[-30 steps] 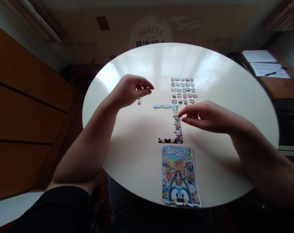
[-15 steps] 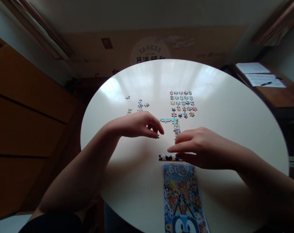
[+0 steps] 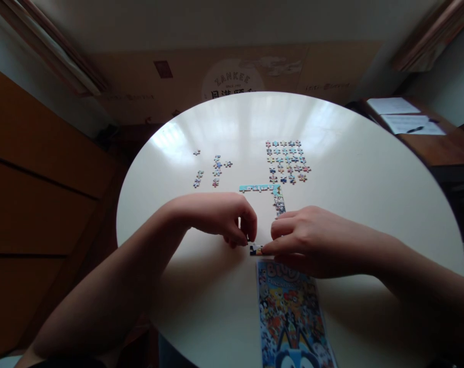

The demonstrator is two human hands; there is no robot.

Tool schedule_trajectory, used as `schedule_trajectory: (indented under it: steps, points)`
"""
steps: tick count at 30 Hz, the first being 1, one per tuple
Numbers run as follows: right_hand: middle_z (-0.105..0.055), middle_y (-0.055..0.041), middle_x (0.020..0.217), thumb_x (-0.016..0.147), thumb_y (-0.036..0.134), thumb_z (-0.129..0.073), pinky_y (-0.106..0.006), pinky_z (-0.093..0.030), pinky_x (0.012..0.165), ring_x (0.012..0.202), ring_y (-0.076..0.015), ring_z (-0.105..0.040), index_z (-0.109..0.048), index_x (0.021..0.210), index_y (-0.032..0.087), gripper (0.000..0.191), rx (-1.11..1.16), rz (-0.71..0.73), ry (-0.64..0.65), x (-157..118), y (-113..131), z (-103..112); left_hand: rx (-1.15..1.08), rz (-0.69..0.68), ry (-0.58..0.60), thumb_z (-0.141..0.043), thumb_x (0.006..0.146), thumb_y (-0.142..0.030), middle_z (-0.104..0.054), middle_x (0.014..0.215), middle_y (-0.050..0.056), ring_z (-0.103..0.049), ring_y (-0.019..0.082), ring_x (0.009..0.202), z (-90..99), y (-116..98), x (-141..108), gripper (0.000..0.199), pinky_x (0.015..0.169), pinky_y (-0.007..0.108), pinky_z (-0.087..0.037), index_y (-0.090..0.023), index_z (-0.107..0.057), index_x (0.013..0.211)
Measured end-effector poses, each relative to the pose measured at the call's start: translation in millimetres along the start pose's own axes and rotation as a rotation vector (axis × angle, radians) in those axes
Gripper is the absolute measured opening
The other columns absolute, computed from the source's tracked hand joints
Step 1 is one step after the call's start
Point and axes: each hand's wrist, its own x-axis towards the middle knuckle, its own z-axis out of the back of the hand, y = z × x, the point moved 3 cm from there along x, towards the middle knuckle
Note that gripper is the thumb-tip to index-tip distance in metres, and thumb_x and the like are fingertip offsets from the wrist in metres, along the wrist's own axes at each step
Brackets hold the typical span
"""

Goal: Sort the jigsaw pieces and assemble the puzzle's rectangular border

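The left hand (image 3: pixel 226 217) pinches a small dark piece (image 3: pixel 248 238) just beside the puzzle's bottom strip (image 3: pixel 256 250), largely hidden under the loosely parted fingers of the right hand (image 3: pixel 304 239), with the picture sheet (image 3: pixel 289 312) nearer the body than both hands' fingers and rows of loose pieces (image 3: pixel 289 168) beyond them.

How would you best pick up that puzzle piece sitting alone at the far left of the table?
I'd come straight down from above and pinch the lone puzzle piece by two opposite edges. It lies flat on the table, so only its edges offer a hold, and it stands apart from the other loose pieces, which seems to leave room around it.
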Motion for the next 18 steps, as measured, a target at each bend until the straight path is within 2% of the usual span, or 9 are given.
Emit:
schedule_trajectory:
  steps: [5,11,18]
  points:
    - [-0.062,-0.0007,0.082,0.095,0.024,-0.059,-0.027,-0.030,0.059,0.066,-0.0111,-0.050,-0.073,0.118,0.033,0.028,-0.008,0.001,-0.002,2,0,1,0.032,-0.021,0.025,-0.065,0.075,-0.016,-0.075,0.082,-0.002,-0.068,0.015,0.072,-5.7,-7,2,0.022,0.063,0.022,-0.047,-0.023,-0.072,0.095]
    - [-0.058,0.0003,0.080,0.097,0.029,-0.058,-0.027,-0.027,0.057,0.062,-0.0105,-0.045,-0.072,0.120,0.036,0.028,-0.042,-0.002,0.003,2,-2,-2,0.157,-0.038,-0.069,-0.068,0.074,-0.018,-0.071,0.080,-0.003,-0.062,0.014,0.069,-7.1,-10,5,0.014,0.060,0.023,-0.042,-0.022,-0.069,0.087]
    - [-0.061,-0.0002,0.082,0.098,0.030,-0.057,-0.027,-0.028,0.058,0.065,-0.0113,-0.049,-0.070,0.122,0.037,0.029,-0.043,0.001,0.021,1,-3,-2,0.249,-0.040,-0.120,-0.069,0.073,-0.020,-0.068,0.078,-0.003,-0.058,0.013,0.067,-11.0,-13,5,0.006,0.056,0.025,-0.038,-0.021,-0.067,0.079]
